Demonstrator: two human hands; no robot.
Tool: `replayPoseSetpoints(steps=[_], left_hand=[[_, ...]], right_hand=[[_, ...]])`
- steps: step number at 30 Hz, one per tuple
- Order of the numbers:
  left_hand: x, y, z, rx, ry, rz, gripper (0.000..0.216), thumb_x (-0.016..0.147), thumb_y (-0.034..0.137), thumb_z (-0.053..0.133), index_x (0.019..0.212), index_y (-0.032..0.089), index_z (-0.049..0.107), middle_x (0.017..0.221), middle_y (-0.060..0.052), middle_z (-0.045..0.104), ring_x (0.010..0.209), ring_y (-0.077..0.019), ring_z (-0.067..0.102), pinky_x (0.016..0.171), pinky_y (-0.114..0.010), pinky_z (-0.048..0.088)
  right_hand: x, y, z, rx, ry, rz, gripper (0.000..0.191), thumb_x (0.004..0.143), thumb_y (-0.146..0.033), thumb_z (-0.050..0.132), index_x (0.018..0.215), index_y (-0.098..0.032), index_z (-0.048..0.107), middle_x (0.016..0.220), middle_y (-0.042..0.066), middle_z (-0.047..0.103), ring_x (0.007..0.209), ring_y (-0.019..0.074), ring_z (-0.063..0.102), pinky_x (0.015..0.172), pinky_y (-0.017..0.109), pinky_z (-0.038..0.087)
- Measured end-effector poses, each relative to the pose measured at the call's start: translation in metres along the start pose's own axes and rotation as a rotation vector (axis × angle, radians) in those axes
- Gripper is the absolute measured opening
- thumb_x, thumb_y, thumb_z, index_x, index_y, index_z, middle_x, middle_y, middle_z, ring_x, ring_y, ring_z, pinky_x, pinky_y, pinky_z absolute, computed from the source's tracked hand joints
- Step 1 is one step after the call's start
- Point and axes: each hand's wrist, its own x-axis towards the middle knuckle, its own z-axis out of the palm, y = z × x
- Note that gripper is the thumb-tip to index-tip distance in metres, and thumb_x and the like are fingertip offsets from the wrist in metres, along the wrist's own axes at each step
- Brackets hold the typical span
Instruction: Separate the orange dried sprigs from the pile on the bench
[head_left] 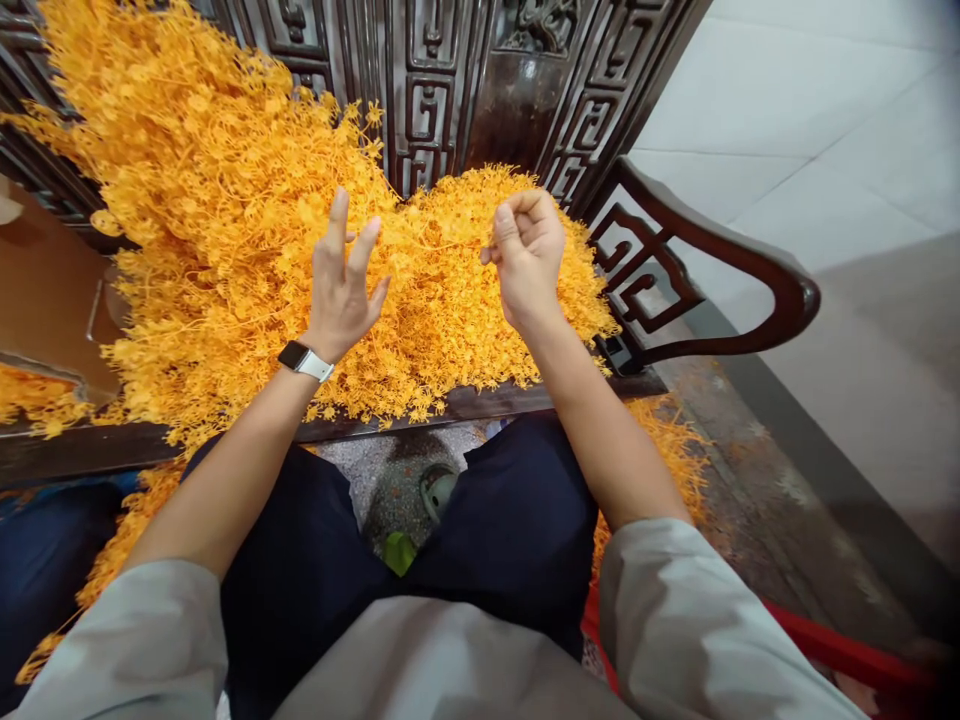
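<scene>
A large heap of orange-yellow plastic flower sprigs (217,200) with thin stems and small blossoms covers the dark wooden bench seat (495,402). Above the middle of the heap is my left hand (341,280), its fingers spread apart and nothing visible in its grasp; a watch is on that wrist. My right hand (531,250) is raised over the right part of the pile, fingers curled with the thumb pressed against them. Whatever is in that pinch, if anything, is too small to tell against the orange behind it.
A carved wooden backrest (517,110) rises behind the heap, with a curved armrest (750,270) at the right. At left stands a cardboard box (52,280). More orange sprigs (667,440) lie below the seat. Another person's dark-clothed leg (52,560) shows at lower left.
</scene>
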Motion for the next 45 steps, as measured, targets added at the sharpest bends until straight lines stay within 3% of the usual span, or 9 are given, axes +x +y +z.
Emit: replayPoseSetpoints(steps=[6,12,22,26,30,34,37,40,45], left_hand=[[-0.001,0.001,-0.001,-0.047,-0.041,0.032,0.073,0.101,0.038,0.053,0.169,0.028,0.028,0.182,-0.011,0.024,0.161,-0.0396,0.035,0.126,-0.066,0.030],[0.003,-0.017,0.012,-0.020,-0.192,0.006,0.081,0.096,0.033,0.054,0.171,0.020,0.029,0.177,-0.019,0.033,0.154,-0.0452,0.043,0.120,-0.065,0.038],[0.007,-0.029,0.002,-0.064,-0.131,-0.130,0.123,0.085,0.095,0.042,0.166,0.002,0.029,0.169,-0.019,0.038,0.152,-0.0411,0.046,0.115,-0.054,0.046],[0.005,-0.004,-0.006,-0.077,-0.036,-0.036,0.091,0.095,0.079,0.048,0.160,0.016,0.041,0.172,-0.013,0.037,0.159,-0.0380,0.037,0.126,-0.056,0.037],[-0.007,0.061,-0.006,-0.203,0.028,0.109,0.052,0.104,0.054,0.051,0.146,0.024,0.053,0.159,-0.012,0.055,0.152,-0.0342,0.047,0.126,-0.058,0.038],[-0.020,0.123,0.004,-0.539,-0.004,0.213,0.048,0.105,0.053,0.057,0.144,0.024,0.052,0.149,-0.013,0.063,0.131,-0.0277,0.064,0.108,-0.047,0.054],[-0.023,0.140,0.010,-0.594,0.096,0.242,0.031,0.105,0.051,0.060,0.119,0.023,0.062,0.113,-0.010,0.074,0.100,-0.0234,0.070,0.086,-0.039,0.055],[-0.023,0.133,0.007,-0.514,0.077,0.355,0.030,0.111,0.037,0.051,0.085,0.023,0.056,0.073,-0.001,0.062,0.068,-0.0176,0.058,0.070,-0.036,0.044],[-0.024,0.098,-0.013,-0.318,0.059,0.449,0.028,0.104,0.018,0.049,0.077,0.023,0.050,0.063,0.001,0.053,0.059,-0.0176,0.051,0.068,-0.037,0.037]], right_hand=[[0.014,0.024,-0.062,0.062,0.149,0.031,0.047,0.099,-0.075,0.056,0.103,-0.029,0.055,0.083,-0.002,0.052,0.065,0.0108,0.051,0.063,0.030,0.046],[0.006,-0.006,-0.088,0.001,0.280,0.071,0.046,0.089,-0.076,0.068,0.099,-0.033,0.056,0.088,0.001,0.059,0.065,0.0148,0.045,0.064,0.037,0.043],[0.005,-0.033,-0.170,-0.003,0.499,-0.019,0.036,0.097,-0.066,0.065,0.088,-0.032,0.055,0.089,0.005,0.061,0.065,0.0167,0.053,0.061,0.036,0.041],[-0.010,-0.048,-0.154,0.023,0.301,0.028,0.033,0.094,-0.063,0.072,0.102,-0.032,0.062,0.094,0.002,0.064,0.063,0.0123,0.052,0.060,0.031,0.047],[-0.024,-0.081,-0.118,0.034,0.079,0.130,0.042,0.095,-0.067,0.068,0.113,-0.030,0.066,0.097,0.001,0.065,0.069,0.0105,0.057,0.066,0.030,0.054],[-0.040,-0.116,-0.082,0.156,-0.155,0.232,0.042,0.089,-0.062,0.079,0.104,-0.024,0.068,0.090,0.000,0.062,0.072,0.0106,0.060,0.066,0.028,0.058],[-0.051,-0.124,-0.062,0.244,-0.285,0.251,0.045,0.081,-0.058,0.089,0.096,-0.021,0.068,0.085,0.000,0.062,0.072,0.0105,0.060,0.064,0.025,0.057],[-0.050,-0.111,-0.058,0.242,-0.250,0.221,0.044,0.080,-0.056,0.091,0.091,-0.021,0.067,0.081,-0.001,0.063,0.069,0.0107,0.059,0.062,0.026,0.055],[-0.028,-0.067,-0.100,0.033,0.151,0.135,0.035,0.093,-0.054,0.077,0.087,-0.024,0.059,0.083,0.000,0.060,0.069,0.0118,0.057,0.064,0.028,0.052]])
